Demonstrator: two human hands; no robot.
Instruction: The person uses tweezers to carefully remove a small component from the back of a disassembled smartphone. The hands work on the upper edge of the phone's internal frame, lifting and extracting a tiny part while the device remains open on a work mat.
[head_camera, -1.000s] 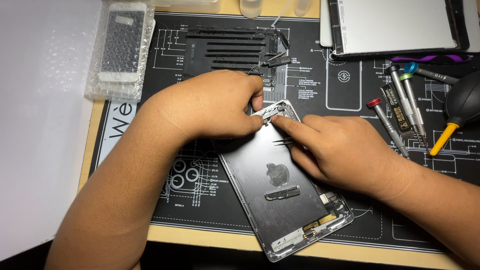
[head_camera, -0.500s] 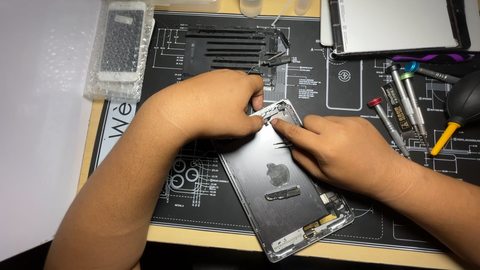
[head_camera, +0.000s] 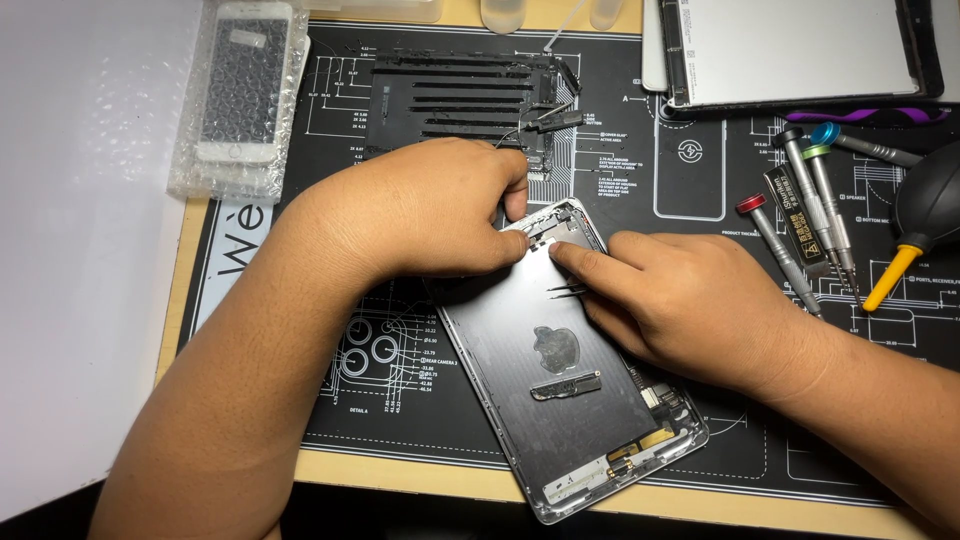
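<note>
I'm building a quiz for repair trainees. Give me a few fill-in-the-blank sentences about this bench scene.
1. Both hands, the left hand and the right hand, press their fingertips on the ____ end of the open grey phone housing.
2. The white phone at the upper left lies wrapped in ____.
3. The dust blower at the right edge has a ____ nozzle.
4. The screwdrivers lie on the ____ work mat.

Missing words: top; bubble wrap; yellow; black

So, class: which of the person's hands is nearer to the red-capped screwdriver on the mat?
Right. The right hand lies just left of the red-capped screwdriver; the left hand is farther left, beyond the open phone housing.
</note>
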